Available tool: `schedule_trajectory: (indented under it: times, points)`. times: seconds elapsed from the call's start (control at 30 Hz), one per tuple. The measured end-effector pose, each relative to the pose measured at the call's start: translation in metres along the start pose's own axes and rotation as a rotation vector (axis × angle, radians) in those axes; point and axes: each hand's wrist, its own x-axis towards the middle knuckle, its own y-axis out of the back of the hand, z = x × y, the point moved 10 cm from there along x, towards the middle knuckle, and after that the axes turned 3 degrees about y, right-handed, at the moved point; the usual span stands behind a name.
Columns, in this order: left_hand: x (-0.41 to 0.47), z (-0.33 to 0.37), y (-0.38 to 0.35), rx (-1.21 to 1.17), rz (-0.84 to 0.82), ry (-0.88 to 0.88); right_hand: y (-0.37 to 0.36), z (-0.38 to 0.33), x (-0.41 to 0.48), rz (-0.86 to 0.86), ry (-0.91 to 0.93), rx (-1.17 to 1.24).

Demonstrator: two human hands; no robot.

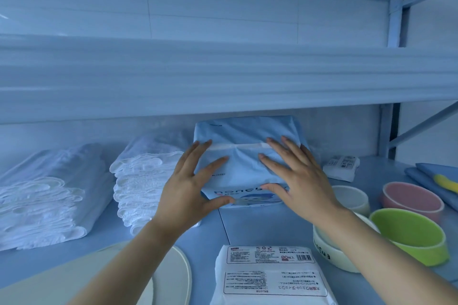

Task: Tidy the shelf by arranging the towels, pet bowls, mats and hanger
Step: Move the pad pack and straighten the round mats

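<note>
The left towel stack (44, 195) is lying beside the right towel stack (146, 181), a soft pack (245, 136) is sitting just right of them with a flat packet (270, 277) before it, and bowls (409, 238) are standing rightmost, before what seem folded mats (426, 173).

The left hand (188, 188) and right hand (297, 183) press the blue pack (245, 131).

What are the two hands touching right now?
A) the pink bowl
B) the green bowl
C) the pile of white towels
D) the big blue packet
D: the left hand and the right hand both lie with spread fingers on the big blue packet at the back of the shelf.
</note>
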Motion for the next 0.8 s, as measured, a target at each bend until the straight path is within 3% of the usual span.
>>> schedule_trajectory:
  times: [0.13,0.67,0.8]
  points:
    - [0.001,-0.002,-0.007,-0.017,-0.019,-0.026,0.004,0.002,-0.006,0.083,-0.058,0.013]
    - [0.019,0.025,0.027,0.066,0.195,0.000,0.053,0.011,0.010,0.408,-0.006,0.098]
    - [0.019,0.030,0.020,0.193,0.267,-0.004,0.042,0.012,0.007,0.393,-0.050,0.065]
